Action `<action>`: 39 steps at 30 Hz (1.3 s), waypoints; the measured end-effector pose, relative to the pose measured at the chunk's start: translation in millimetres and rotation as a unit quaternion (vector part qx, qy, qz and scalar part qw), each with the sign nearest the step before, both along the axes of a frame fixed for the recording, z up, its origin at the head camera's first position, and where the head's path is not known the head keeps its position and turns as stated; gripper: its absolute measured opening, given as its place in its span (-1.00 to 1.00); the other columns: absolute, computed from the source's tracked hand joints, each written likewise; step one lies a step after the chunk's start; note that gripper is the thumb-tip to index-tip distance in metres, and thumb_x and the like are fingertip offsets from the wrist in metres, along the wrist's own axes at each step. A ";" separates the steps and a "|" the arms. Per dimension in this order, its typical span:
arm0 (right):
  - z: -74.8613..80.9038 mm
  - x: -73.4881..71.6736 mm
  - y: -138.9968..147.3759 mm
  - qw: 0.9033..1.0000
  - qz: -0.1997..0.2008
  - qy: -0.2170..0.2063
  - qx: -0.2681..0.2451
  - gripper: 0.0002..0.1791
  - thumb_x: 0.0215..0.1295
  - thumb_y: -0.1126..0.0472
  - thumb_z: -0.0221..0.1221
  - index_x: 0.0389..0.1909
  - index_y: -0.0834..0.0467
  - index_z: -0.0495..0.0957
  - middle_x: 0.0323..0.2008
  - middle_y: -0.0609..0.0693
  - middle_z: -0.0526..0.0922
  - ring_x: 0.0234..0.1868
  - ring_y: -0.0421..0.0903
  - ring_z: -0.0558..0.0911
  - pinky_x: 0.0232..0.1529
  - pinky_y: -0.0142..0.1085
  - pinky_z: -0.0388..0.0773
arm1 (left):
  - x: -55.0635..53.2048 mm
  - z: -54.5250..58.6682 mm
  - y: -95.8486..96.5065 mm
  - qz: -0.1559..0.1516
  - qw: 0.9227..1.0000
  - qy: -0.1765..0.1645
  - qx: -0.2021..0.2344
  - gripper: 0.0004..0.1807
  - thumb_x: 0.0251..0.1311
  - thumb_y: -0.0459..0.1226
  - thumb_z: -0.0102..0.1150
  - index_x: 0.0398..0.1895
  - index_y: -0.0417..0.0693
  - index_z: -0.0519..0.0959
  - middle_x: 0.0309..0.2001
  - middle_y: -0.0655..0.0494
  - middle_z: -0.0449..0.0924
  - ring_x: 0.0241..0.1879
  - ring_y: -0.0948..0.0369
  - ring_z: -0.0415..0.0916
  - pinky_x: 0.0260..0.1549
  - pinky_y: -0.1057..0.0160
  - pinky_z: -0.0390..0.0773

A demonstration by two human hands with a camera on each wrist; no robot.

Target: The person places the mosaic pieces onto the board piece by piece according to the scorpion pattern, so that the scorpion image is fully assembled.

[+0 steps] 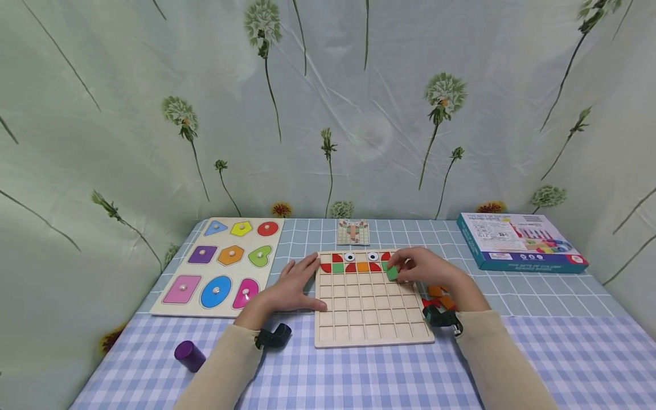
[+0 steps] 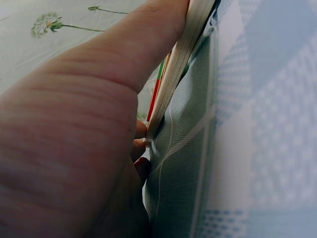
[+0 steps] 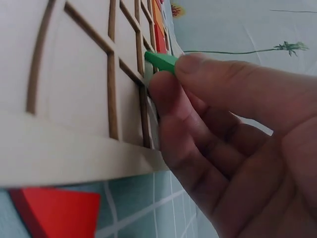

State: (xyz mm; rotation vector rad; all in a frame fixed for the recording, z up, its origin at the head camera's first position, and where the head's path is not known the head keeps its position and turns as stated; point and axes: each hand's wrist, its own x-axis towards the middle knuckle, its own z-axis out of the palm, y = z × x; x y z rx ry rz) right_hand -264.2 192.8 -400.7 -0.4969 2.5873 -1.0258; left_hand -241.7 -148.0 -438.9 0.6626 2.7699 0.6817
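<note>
A wooden grid board (image 1: 369, 310) lies in front of me, its top two rows partly filled with red, green, orange and eye-patterned tiles (image 1: 363, 266). My left hand (image 1: 290, 289) rests along the board's left edge, fingers stretched out and thumb over the rim. In the left wrist view the thumb (image 2: 153, 25) lies against the board's side. Between thumb and index finger, my right hand (image 1: 424, 265) pinches a green square tile (image 3: 161, 61), held tilted over the grid near the upper right corner. Several loose red and orange tiles (image 1: 445, 300) lie right of the board, partly hidden by the right wrist.
A patterned picture card (image 1: 353, 233) stands behind the board. At left lies a shape puzzle board (image 1: 174, 306) with knobbed pieces, and a purple cylinder (image 1: 190, 356) is in front of it. A teal-edged game box (image 1: 520, 242) sits at the back right.
</note>
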 end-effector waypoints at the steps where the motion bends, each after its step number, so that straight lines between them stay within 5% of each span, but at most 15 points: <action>1: -0.1 -0.1 -0.4 1.000 0.000 0.001 0.001 -0.79 0.25 0.27 0.32 -0.09 0.07 0.68 -0.23 0.03 0.62 -0.23 -0.08 0.52 -0.21 -0.33 0.53 | 0.0 0.1 0.1 0.001 1.000 -0.001 -0.001 0.24 -0.04 0.24 0.41 0.62 0.01 -0.03 0.64 0.07 -0.15 0.62 0.06 -0.17 0.58 -0.14 -0.30; 39: -4.3 2.8 -19.1 0.996 0.038 0.083 0.021 -0.76 0.22 0.31 0.34 -0.09 0.08 0.68 -0.29 -0.05 0.64 -0.37 -0.12 0.42 -0.35 -0.34 0.41 | 0.5 0.0 0.1 0.003 1.000 0.000 0.000 0.24 -0.05 0.24 0.42 0.62 0.03 -0.03 0.64 0.08 -0.15 0.62 0.06 -0.17 0.58 -0.14 -0.31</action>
